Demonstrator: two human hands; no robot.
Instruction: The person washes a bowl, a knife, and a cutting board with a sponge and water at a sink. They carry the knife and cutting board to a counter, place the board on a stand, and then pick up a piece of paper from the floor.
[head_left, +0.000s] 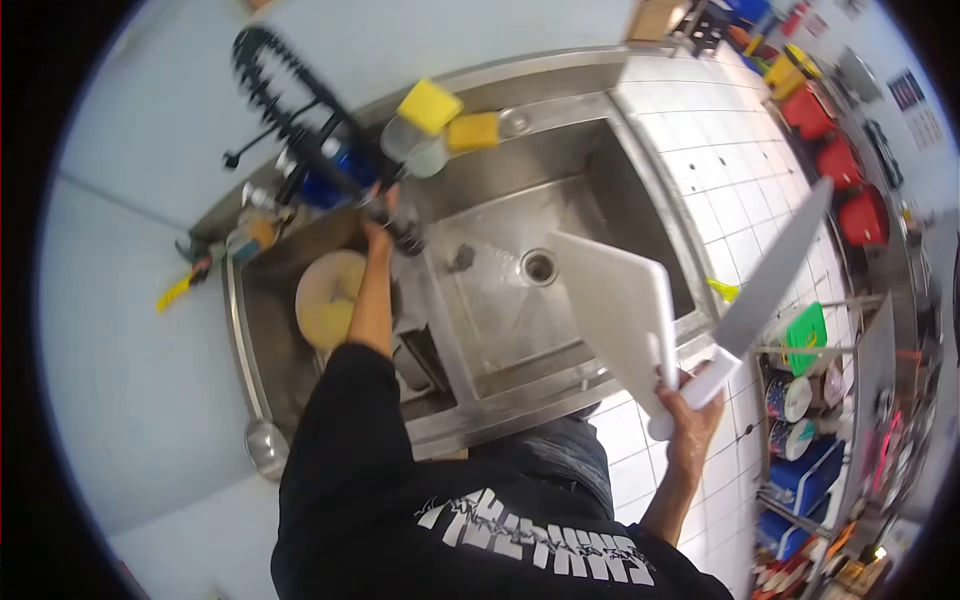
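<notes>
My right hand (pixel 695 412) is closed around the white handle of a large kitchen knife (pixel 768 270), its wide blade pointing up and away. The same hand grips a white cutting board (pixel 620 315), tilted over the front edge of the right sink basin (pixel 500 335). My left hand (pixel 380 215) reaches over the left basin and is closed on the black spray faucet (pixel 345 185); its fingers are partly hidden by the fitting. Below my left forearm, a round pale tub (pixel 322 290) with yellowish contents sits in the left basin.
Yellow sponges (pixel 430 106) and cloudy cups (pixel 427 158) stand on the back ledge. A dark scrap (pixel 461 257) lies near the drain (pixel 538 266). A ladle (pixel 266 447) hangs at the left rim. Shelving with a green-lidded box (pixel 803 338) stands right, beyond the white tiled floor (pixel 715 170).
</notes>
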